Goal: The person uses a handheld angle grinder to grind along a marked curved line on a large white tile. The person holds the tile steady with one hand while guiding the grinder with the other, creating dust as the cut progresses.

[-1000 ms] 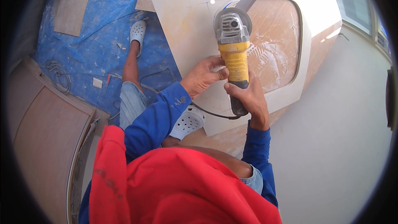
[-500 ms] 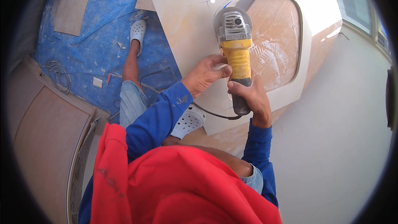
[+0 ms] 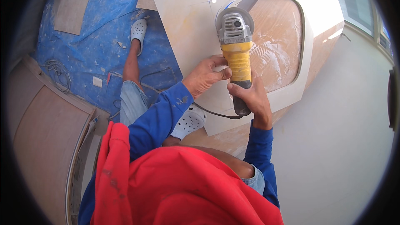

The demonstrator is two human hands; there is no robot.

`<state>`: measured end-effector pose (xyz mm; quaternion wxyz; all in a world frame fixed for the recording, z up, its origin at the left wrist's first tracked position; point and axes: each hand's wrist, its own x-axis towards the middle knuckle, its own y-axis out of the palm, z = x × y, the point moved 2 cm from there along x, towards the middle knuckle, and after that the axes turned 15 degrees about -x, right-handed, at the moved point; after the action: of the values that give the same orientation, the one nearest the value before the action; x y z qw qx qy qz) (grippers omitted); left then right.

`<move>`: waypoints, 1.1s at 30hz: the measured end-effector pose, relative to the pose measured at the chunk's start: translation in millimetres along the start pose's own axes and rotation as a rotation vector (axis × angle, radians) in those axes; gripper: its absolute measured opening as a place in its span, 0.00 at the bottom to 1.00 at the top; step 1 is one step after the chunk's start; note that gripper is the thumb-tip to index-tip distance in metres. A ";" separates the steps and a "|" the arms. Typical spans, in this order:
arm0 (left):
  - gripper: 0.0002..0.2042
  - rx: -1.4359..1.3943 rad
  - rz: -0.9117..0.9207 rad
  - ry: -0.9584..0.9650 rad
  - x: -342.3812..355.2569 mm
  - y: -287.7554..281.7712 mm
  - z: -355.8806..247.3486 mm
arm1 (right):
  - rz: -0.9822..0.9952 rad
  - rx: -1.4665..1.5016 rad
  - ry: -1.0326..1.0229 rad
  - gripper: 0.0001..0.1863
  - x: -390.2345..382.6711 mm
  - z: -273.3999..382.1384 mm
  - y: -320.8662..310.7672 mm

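Observation:
A yellow, black and grey angle grinder [image 3: 239, 60] is held over a pale board [image 3: 183, 25], its head and round disc pointing away from me. My right hand [image 3: 257, 98] is wrapped round the black rear of its handle, thumb across the top. On the left side of the yellow body, my left hand [image 3: 206, 75] is closed, with thumb and fingers against it; the fingertips are partly hidden. The disc lies over the left edge of a large rounded cut-out in the board. A power cord [image 3: 212, 113] runs left from the handle's end.
Brown wood [image 3: 279, 37] with white dust shows through the cut-out. Blue sheeting [image 3: 104, 50] covers the floor at left, with a coiled cable [image 3: 58, 75] and a loose panel [image 3: 76, 6]. A curved wooden piece [image 3: 50, 137] stands lower left; a pale wall [image 3: 341, 112] is at right.
The grinder has shifted very slightly, its head tilting a little. Both hands keep their places on it.

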<state>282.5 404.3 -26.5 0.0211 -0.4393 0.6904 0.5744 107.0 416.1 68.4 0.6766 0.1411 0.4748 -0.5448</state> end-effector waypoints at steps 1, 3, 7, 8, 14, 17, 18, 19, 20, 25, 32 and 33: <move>0.37 0.008 0.005 0.010 0.3 -0.2 -0.2 | -0.004 -0.007 -0.006 0.35 -0.1 0.5 -0.2; 0.37 -0.002 0.017 -0.002 1.0 -0.2 -0.2 | -0.011 -0.027 -0.007 0.36 -0.5 1.2 -0.9; 0.36 0.010 0.045 0.008 0.1 0.6 -1.8 | -0.025 -0.075 -0.004 0.36 -1.1 1.6 -0.7; 0.36 0.010 0.049 0.004 -0.1 1.1 -2.1 | -0.029 -0.087 -0.008 0.36 -1.1 1.7 -0.6; 0.37 0.019 0.033 0.005 -0.6 2.8 -4.5 | -0.030 -0.010 -0.008 0.36 -0.2 2.8 1.0; 0.38 -0.021 0.025 -0.006 0.5 4.0 -4.6 | -0.021 0.023 -0.027 0.36 3.2 3.4 -0.2; 0.38 -0.034 0.022 -0.010 0.7 4.7 -4.5 | -0.021 0.026 -0.026 0.36 4.2 3.4 -0.7; 0.38 -0.047 0.019 -0.012 1.9 5.1 -5.1 | -0.021 0.027 -0.031 0.36 5.7 3.6 -1.4; 0.38 -0.042 0.015 -0.013 2.4 5.4 -5.4 | -0.019 0.029 -0.037 0.36 6.7 3.8 -1.7; 0.36 -0.062 0.016 0.017 2.4 7.5 -7.5 | -0.011 0.015 -0.030 0.36 8.3 7.2 -5.8; 0.36 -0.052 -0.001 -0.001 6.4 9.4 -7.4 | -0.009 0.007 -0.011 0.36 8.9 12.3 -8.8; 0.36 -0.056 -0.003 -0.006 6.3 10.0 -7.2 | -0.013 0.007 -0.005 0.37 9.1 11.7 -9.4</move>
<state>275.8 394.3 -19.7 0.0119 -0.4391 0.6732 0.5948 104.1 398.8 70.2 0.6738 0.1391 0.4719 -0.5513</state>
